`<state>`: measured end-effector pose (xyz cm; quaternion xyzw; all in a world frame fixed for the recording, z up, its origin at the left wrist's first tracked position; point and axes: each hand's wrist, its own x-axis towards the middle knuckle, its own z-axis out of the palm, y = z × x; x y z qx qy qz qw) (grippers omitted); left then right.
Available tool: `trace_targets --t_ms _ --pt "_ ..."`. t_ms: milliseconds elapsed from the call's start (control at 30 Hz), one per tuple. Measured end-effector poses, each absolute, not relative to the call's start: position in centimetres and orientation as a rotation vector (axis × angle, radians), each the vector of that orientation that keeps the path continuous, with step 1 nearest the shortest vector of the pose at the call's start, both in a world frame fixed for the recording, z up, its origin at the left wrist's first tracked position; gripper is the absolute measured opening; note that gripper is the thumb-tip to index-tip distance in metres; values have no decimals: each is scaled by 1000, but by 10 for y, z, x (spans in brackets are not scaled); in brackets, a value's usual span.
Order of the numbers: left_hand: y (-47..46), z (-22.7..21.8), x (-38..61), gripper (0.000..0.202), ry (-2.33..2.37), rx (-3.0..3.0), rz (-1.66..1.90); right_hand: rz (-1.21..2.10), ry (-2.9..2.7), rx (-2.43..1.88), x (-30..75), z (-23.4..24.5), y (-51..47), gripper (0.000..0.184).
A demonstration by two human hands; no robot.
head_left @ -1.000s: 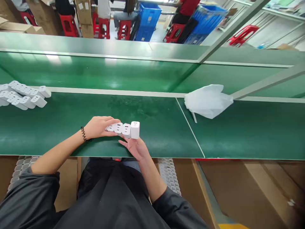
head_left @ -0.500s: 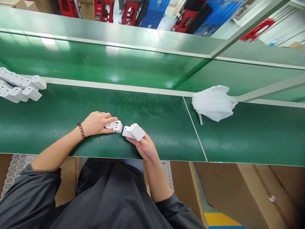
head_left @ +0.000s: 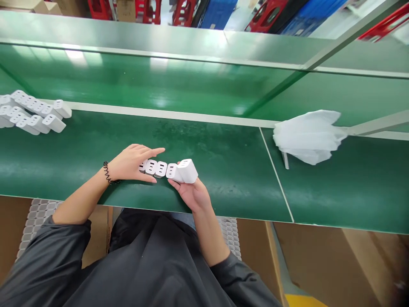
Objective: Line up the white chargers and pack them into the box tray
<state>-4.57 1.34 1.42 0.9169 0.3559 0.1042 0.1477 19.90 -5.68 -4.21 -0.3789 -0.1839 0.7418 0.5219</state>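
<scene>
A short row of white charger blocks (head_left: 159,169) lies on the green bench mat (head_left: 96,170) in front of me. My left hand (head_left: 131,163) rests over the row's left end, index finger stretched out above the blocks, thumb under them. My right hand (head_left: 191,192) grips the rightmost white block (head_left: 188,170) and presses it against the row's right end. A black coil band circles my left wrist.
A larger batch of white charger blocks (head_left: 32,115) lies at the far left of the mat. A crumpled white plastic bag (head_left: 308,136) sits at the right by a metal post. Trays of more parts show below the bench edge (head_left: 228,232). Red stools and blue crates stand beyond.
My right hand brought its blocks back left against the ones under my left hand, closing the gap into one row. My left index finger has lifted and straightened.
</scene>
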Motion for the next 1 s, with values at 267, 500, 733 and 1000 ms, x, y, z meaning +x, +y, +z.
trace_targets --t_ms 267,500,733,1000 --pt "-22 7 -10 53 794 2719 804 1791 -544 -895 195 -45 -77 34" --pt "-31 -4 1 44 822 2833 845 1626 -708 -1068 224 -37 -85 28" --pt "-16 7 17 47 952 3112 412 1600 -802 -1070 252 -28 -87 65" --pt "1 15 -7 78 977 2871 216 1618 -928 -999 253 -40 -91 78"
